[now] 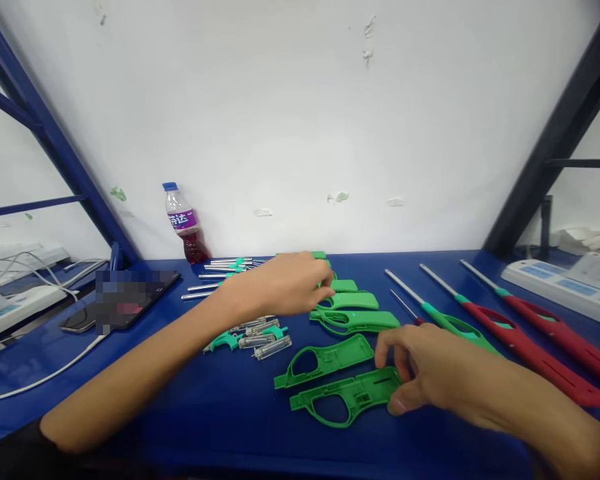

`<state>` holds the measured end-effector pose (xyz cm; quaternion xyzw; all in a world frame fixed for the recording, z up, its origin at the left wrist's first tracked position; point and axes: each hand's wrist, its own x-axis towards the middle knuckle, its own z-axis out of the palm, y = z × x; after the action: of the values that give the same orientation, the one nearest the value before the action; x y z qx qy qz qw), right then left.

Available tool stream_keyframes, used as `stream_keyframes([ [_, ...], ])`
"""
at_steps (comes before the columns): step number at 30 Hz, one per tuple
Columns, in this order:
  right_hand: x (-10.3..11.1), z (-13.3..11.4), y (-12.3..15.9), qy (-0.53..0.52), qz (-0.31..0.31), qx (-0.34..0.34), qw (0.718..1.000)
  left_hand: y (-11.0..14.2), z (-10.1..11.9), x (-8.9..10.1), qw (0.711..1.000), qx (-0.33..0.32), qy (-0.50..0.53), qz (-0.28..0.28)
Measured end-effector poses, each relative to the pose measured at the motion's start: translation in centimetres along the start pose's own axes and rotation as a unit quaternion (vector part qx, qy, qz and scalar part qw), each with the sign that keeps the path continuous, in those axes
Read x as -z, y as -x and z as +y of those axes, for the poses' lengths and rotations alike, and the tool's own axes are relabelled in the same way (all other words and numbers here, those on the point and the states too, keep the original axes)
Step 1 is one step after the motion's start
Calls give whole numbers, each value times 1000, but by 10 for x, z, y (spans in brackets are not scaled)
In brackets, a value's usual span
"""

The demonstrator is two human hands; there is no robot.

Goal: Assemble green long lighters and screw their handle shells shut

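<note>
Two green lighter casing halves lie in front of me, hollow sides up. My right hand (423, 367) has the end of the nearer casing half (365, 393) between thumb and fingers. Just behind it is the other open half (337, 357). Farther back, my left hand (297, 283) is curled over a row of green casing pieces (355, 301); its fingertips are turned away, so whatever they hold is hidden. Below the left wrist are clear fuel tanks (273, 348) and teal triggers (226, 341). Metal lighter tubes (200, 295) lie behind the left forearm.
To the right lie red lighters (525, 340), a green lighter (460, 327) and a thin screwdriver (407, 307). A drink bottle (183, 223) leans at the wall. Phones (150, 297) and a white cable (55, 380) are left. A power strip (565, 287) sits far right.
</note>
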<state>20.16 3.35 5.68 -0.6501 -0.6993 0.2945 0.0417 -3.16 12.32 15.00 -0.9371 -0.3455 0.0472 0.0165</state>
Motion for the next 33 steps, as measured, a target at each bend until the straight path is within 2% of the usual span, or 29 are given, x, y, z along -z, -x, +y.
stream_keyframes([
  [2,-1,-3,0,-6,-1,6,1000,10,-18,0,999,38,-8,26],
  [6,-2,-5,-2,-17,5,10,1000,31,-62,-10,993,115,-6,31],
  [11,-7,3,-6,-34,11,24,999,54,-122,-30,971,240,1,11],
  [16,-9,6,-8,-44,8,31,999,70,-167,-50,957,286,40,-31],
  [19,-7,3,-7,-43,6,26,999,79,-179,-62,952,293,64,-65],
  [24,-5,1,-6,-49,-3,19,999,87,-186,-77,948,293,86,-95],
  [28,-7,2,-7,-60,-5,18,998,91,-185,-83,948,292,84,-90],
  [33,-7,1,-7,-77,-13,19,997,96,-178,-82,952,292,67,-57],
])
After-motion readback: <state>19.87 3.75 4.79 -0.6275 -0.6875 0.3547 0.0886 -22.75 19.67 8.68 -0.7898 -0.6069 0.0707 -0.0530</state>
